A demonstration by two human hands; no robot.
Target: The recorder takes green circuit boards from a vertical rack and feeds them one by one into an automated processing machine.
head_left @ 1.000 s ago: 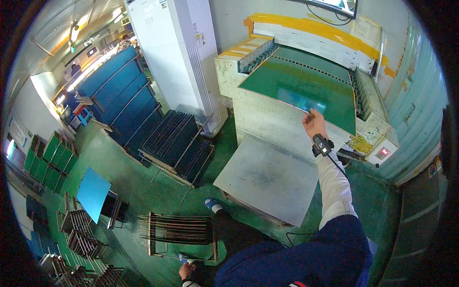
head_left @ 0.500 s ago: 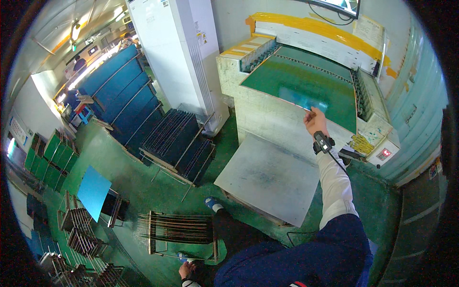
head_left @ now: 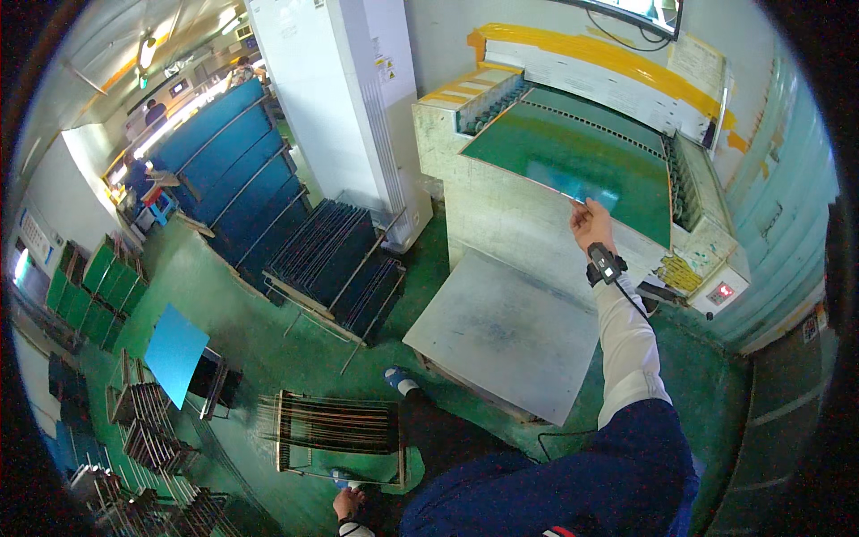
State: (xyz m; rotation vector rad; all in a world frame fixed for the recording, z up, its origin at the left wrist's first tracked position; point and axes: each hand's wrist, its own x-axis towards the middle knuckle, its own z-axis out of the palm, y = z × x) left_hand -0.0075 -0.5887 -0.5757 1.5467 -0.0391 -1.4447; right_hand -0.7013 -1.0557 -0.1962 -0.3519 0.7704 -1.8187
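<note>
1. I've got the green panel (head_left: pixel 555 157) upper right of frame, flat on the roller machine (head_left: pixel 492 210), between its left rollers (head_left: pixel 497 107) and right rollers (head_left: pixel 687 192). Near edge sits at the machine's front lip.
2. Right hand (head_left: pixel 593 225) is at that near edge, fingers half curled. Can't tell if they pinch the panel or only touch it.
3. Left hand (head_left: pixel 346 503) is bottom centre, just beside the slotted rack (head_left: pixel 340 434). Finger state: can't tell, too small and partly cut off from view.
4. Progress, my read: panel is laid across the bed and looks about square; that part's done. Left: right hand isn't clear of the edge. Feed direction can't be judged from here.
5. In the way: grey slab (head_left: pixel 506 336) fills the floor right in front of the machine. Black cable (head_left: pixel 564 434) lies near the body, lower centre-right.
6. Around: dark rack (head_left: pixel 327 259) at centre-left, white cabinet (head_left: pixel 331 98) behind it, stacked blue panels (head_left: pixel 228 170) upper left, lone blue sheet (head_left: pixel 177 353) lower left, red-lit control box (head_left: pixel 720 291) at right.
</note>
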